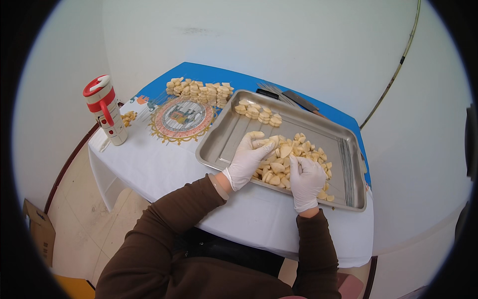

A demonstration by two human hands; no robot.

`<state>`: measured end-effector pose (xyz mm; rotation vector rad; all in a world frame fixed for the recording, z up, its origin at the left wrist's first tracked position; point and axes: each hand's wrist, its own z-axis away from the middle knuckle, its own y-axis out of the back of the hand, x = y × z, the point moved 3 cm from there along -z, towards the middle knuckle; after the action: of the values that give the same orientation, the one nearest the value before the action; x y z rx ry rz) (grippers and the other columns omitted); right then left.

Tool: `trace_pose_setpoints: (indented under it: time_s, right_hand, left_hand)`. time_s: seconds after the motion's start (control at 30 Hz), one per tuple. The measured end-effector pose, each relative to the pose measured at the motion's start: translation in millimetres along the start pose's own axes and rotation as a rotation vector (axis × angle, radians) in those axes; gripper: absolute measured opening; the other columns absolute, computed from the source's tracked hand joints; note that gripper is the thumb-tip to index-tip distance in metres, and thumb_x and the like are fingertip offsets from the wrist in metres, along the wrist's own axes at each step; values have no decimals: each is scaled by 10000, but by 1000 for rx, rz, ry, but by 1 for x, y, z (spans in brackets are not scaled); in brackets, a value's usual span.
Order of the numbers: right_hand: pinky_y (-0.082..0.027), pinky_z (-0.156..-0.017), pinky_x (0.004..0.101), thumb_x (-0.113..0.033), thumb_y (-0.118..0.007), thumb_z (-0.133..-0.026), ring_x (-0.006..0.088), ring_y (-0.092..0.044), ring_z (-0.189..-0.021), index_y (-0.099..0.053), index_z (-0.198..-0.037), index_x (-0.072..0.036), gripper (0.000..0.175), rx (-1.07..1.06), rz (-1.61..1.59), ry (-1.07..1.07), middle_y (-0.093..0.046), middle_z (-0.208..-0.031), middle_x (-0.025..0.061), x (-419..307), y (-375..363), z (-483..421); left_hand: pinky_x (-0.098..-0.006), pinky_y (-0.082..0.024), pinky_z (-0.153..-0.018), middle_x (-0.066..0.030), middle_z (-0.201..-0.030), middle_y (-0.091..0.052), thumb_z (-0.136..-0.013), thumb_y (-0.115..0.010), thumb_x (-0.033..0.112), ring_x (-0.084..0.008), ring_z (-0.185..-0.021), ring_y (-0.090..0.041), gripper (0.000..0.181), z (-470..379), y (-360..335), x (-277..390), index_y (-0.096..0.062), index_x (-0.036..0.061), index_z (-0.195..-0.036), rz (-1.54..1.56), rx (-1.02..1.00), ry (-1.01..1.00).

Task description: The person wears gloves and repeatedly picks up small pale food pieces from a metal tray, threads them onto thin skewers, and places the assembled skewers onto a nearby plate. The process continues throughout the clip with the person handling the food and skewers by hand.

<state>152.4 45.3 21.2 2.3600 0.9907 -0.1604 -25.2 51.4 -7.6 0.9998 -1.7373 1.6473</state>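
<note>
My left hand point(249, 157), in a white glove, holds pale slices, perhaps garlic or potato, between thumb and fingers over a metal tray point(213, 144). My right hand point(307, 181), gloved too, is just right of it with its thumb and fingertips together; whether a thin skewer is between them I cannot tell. A heap of loose pale slices point(277, 168) lies under and between the hands. At the tray's far left, skewered slices point(258, 114) lie in a row. Bare metal skewers point(345, 172) lie along the tray's right side.
Skewered slices point(199, 91) are stacked on the tablecloth point(160, 164) beyond the tray. A red and white tumbler point(108, 116) stands at the left, beside small yellowish pieces point(129, 117). Behind the tray lie a cleaver point(300, 101), more skewers point(274, 89) and a black object point(267, 93).
</note>
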Motion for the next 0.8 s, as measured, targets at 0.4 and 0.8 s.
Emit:
trace_pose_setpoints:
  time_s: [0.4,0.8]
  right_hand:
    - [-426,-616,400,-202,-758,-895,272,-579,-640,-688,-735,-81,212,-27,-20,-72,-580,-631,67,-4,1,1]
    - [-437,-674,205,-231,-596,-1055,48,-492,-736,-597,-1344,-7,365,-100,-1366,-813,-581,-879,-29,-18,20,-57]
  left_hand:
    - [-302,-554,-963,-124,-1216,-668,-995,-690,133,-177,-1127,-664,478,6,-5,6,-403,3,-1355,-150,-8,38]
    - [-308,-559,-952,-119,-1262,-673,-986,-659,54,-167,-1106,-678,639,34,-44,14,-370,0,-1553,-803,-387,-406]
